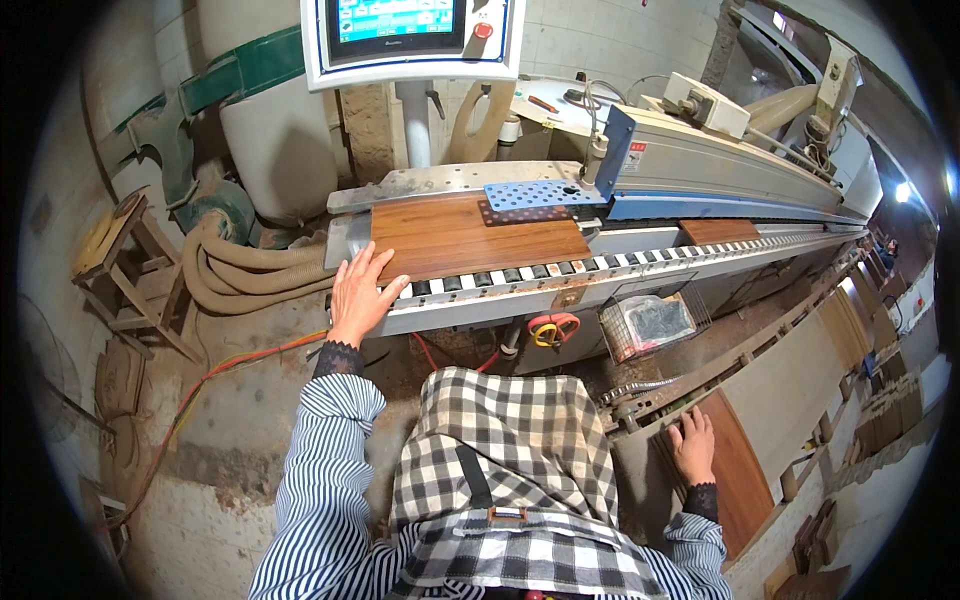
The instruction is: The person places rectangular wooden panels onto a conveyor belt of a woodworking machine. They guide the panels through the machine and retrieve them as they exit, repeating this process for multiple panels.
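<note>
A brown wood-grain board (455, 238) lies on the infeed track of a long edge-banding machine (740, 185). My left hand (362, 290) rests on the board's near left corner, fingers stretched and thumb spread. Part of the board's far side sits beneath a blue perforated plate (535, 194). To my right, a second brown board (738, 460) lies on a side conveyor. My right hand (692, 446) is at that board's left edge with its fingers apart, seemingly laid on it rather than gripping. Farther down the machine's track is another brown board (720, 231).
A control screen (400, 25) stands on a post behind the machine. Beneath the track are a wire basket (655, 325) and red and yellow rings (553, 330). At left are a wooden stool (135, 270), ribbed hoses (235, 270) and an orange cable (190, 395) along the floor.
</note>
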Action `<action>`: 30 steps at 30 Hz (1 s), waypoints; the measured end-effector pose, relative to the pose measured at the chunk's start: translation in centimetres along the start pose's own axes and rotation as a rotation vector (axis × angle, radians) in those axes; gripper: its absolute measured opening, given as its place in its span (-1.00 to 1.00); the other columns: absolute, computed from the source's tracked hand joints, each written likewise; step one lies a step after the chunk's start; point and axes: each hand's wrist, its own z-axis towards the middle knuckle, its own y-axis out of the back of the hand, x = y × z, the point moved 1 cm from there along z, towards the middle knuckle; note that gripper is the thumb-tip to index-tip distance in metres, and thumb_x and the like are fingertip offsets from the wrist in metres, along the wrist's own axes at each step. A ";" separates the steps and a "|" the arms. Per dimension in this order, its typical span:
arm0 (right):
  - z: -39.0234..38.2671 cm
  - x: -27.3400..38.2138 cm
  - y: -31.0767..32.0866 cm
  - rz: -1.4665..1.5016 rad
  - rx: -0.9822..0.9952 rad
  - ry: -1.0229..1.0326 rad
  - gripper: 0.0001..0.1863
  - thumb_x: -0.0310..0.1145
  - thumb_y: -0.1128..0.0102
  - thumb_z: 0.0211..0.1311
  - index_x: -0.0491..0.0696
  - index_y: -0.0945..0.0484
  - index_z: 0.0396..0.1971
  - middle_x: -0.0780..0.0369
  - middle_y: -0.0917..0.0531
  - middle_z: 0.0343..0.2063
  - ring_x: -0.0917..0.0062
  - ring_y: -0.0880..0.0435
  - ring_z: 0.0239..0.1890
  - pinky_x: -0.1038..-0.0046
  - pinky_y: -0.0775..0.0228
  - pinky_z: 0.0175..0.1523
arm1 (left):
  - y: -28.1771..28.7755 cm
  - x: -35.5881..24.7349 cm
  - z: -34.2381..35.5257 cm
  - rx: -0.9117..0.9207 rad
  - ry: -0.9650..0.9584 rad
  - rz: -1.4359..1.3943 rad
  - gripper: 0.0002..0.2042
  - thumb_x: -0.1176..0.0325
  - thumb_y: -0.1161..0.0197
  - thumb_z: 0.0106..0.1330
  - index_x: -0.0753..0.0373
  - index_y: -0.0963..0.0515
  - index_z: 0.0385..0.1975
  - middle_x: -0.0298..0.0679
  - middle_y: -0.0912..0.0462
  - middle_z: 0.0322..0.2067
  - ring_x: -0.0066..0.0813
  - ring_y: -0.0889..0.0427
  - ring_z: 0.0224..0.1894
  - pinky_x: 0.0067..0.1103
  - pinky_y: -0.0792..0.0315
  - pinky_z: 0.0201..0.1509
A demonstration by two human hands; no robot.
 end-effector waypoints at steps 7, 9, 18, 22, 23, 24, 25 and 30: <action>-3.2 2.2 0.2 -0.024 -0.106 0.086 -0.61 -0.44 -0.08 0.23 -0.11 -0.47 0.08 0.02 -0.42 0.19 0.04 -0.35 0.24 0.13 -0.21 0.29 | 0.4 0.0 -0.2 -0.009 0.015 0.011 -0.43 -0.11 -0.17 0.25 0.09 -0.46 0.17 -0.01 -0.28 0.31 -0.15 -0.24 0.36 -0.26 0.03 0.45; -4.4 2.9 0.1 -0.016 -0.127 0.098 -0.61 -0.48 -0.05 0.23 -0.12 -0.46 0.08 0.01 -0.42 0.20 0.04 -0.34 0.25 0.14 -0.20 0.30 | 0.4 -0.1 -0.1 -0.006 0.017 0.020 -0.44 -0.10 -0.17 0.25 0.09 -0.45 0.18 -0.01 -0.27 0.31 -0.14 -0.24 0.36 -0.26 0.02 0.45; -11.9 5.3 -3.3 1.486 -0.071 -0.755 -0.66 -0.03 -0.16 0.30 -0.04 -0.57 -0.34 0.26 -0.68 -0.45 0.51 -0.61 -0.44 0.47 -0.47 -0.27 | 0.3 -0.3 0.0 0.003 0.015 0.003 -0.43 -0.11 -0.18 0.25 0.10 -0.46 0.17 0.02 -0.26 0.31 -0.13 -0.22 0.36 -0.25 0.02 0.45; -12.5 1.1 -3.6 1.929 -0.517 -1.215 -0.54 0.20 -0.23 0.16 0.07 -0.51 -0.32 0.34 -0.64 -0.48 0.64 -0.58 -0.46 0.57 -0.45 -0.31 | 0.4 0.1 -0.3 0.003 0.027 0.005 -0.42 -0.11 -0.18 0.25 0.10 -0.45 0.18 0.01 -0.26 0.31 -0.13 -0.22 0.36 -0.25 0.02 0.45; -12.9 -0.5 -4.9 1.904 -0.584 -1.228 -0.57 0.17 -0.26 0.15 0.09 -0.51 -0.33 0.35 -0.63 -0.48 0.65 -0.57 -0.45 0.58 -0.44 -0.30 | 0.5 -0.1 -0.1 0.004 0.023 0.006 -0.42 -0.11 -0.17 0.25 0.10 -0.45 0.18 0.01 -0.26 0.31 -0.13 -0.22 0.36 -0.25 0.02 0.45; -13.0 -0.9 -5.4 1.873 -0.608 -1.201 -0.61 0.08 -0.30 0.15 0.05 -0.51 -0.34 0.34 -0.64 -0.46 0.65 -0.57 -0.42 0.59 -0.44 -0.29 | 0.6 -0.2 0.0 0.012 0.025 0.008 -0.43 -0.10 -0.18 0.25 0.10 -0.44 0.19 0.00 -0.26 0.32 -0.13 -0.22 0.37 -0.27 0.02 0.45; -12.8 -0.7 -5.3 1.900 -0.579 -1.193 -0.63 0.05 -0.31 0.15 0.04 -0.53 -0.38 0.33 -0.65 -0.46 0.64 -0.59 -0.44 0.58 -0.45 -0.30 | 0.7 -0.2 -0.1 0.019 0.032 0.009 -0.43 -0.08 -0.18 0.25 0.11 -0.43 0.19 0.00 -0.25 0.32 -0.14 -0.21 0.37 -0.28 0.02 0.45; -12.5 2.8 -4.8 1.958 -0.431 -1.183 -0.59 0.06 -0.35 0.07 -0.01 -0.57 -0.40 0.33 -0.66 -0.45 0.61 -0.60 -0.44 0.55 -0.46 -0.27 | 0.7 -0.2 -0.2 0.040 0.027 -0.013 -0.43 -0.06 -0.19 0.25 0.13 -0.42 0.20 0.00 -0.23 0.33 -0.13 -0.20 0.38 -0.29 0.04 0.46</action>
